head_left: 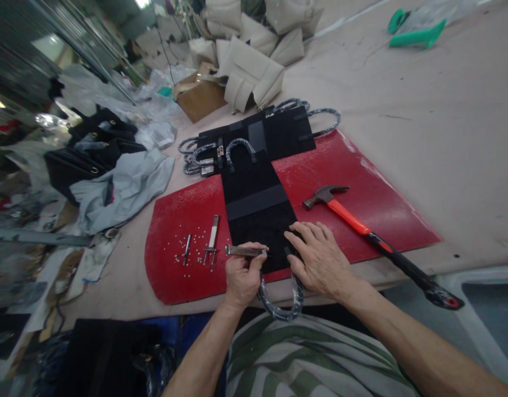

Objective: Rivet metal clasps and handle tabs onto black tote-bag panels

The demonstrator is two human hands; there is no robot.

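My left hand (244, 274) is closed around a metal punch (244, 251), whose shaft lies slantwise over the near end of a black bag panel (256, 182). The punch's working tip is too small to make out. My right hand (318, 256) lies with its fingers spread on the right edge of the same panel, holding nothing. A plastic-wrapped loop handle (282, 311) hangs from the panel's near end between my two wrists. Another wrapped handle (241, 144) curves up at the far end. Under the panel is a red mat (188, 209).
A claw hammer (353, 218) lies right of my right hand. On the mat's left are a two-pronged punch (213, 237), a thin metal rod (187, 248) and scattered small bits. More black panels (287, 132), a cardboard box (200, 96) and beige bags (254, 71) are farther back.
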